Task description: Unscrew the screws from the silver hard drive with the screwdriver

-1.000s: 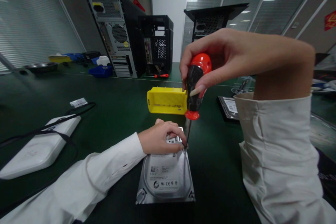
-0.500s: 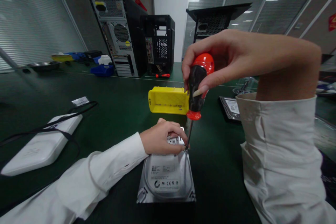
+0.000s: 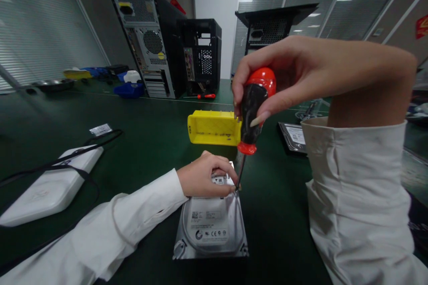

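A silver hard drive (image 3: 210,227) lies label side up on the green table in front of me. My left hand (image 3: 205,174) rests across its far half, with thumb and forefinger pinched around the screwdriver's tip at the drive's far right corner. Above it, my right hand (image 3: 284,75) grips the red and black handle of the screwdriver (image 3: 250,111), whose shaft slants down to that corner. Any screw under the tip is too small to make out. Part of the drive's label is covered by my left hand.
Behind the drive stands a yellow bin (image 3: 214,129). A second hard drive (image 3: 294,138) lies to the right, partly behind my sleeve. At left are a white box-like device (image 3: 50,191) and a black cable (image 3: 76,167). Computer cases (image 3: 157,44) stand at the back.
The screwdriver handle has turned slightly and my right thumb has shifted a little to the right on it. My left hand and the drive keep their positions; the view shifts slightly.
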Available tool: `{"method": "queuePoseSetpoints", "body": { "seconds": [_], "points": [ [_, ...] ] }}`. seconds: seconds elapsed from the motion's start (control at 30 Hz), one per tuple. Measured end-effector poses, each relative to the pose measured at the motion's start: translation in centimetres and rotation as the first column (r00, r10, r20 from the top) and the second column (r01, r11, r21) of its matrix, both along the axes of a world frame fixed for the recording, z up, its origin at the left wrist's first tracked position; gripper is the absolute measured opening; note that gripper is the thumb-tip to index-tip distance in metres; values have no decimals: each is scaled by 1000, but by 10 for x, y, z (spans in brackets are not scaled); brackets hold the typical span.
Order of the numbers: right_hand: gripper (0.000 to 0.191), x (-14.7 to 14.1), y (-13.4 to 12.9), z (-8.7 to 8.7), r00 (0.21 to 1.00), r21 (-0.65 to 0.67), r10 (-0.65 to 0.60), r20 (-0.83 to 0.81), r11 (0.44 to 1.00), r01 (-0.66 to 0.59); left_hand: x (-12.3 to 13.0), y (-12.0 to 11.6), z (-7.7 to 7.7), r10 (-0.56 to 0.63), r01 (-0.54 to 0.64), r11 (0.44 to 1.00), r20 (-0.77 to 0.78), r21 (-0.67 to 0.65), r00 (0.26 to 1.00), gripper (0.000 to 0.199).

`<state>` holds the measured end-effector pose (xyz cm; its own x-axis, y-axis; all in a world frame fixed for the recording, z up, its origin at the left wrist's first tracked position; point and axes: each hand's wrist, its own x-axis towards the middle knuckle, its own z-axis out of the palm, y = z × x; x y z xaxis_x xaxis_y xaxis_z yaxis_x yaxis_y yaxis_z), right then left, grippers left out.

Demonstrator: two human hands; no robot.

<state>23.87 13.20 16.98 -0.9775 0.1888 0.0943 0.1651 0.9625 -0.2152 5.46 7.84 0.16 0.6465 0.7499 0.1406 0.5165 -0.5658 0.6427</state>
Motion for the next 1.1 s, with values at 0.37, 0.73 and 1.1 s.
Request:
{"method": "queuePoseSetpoints", "body": {
  "seconds": [0.37,0.73,1.1],
  "points": [
    [30,1,-5,2,1000,-28,21,8,999,-21,-3,4,-4,-15,21,998,115,-52,993,9],
    [27,-2,-12,6,998,62,69,14,996,-70,-2,8,-6,-9,29,993,177,-112,984,13],
    [32,-1,-9,4,1000,27,28,1,999,-28,-7,13,-8,-84,106,983,146,-147,986,20]
  ]
}}
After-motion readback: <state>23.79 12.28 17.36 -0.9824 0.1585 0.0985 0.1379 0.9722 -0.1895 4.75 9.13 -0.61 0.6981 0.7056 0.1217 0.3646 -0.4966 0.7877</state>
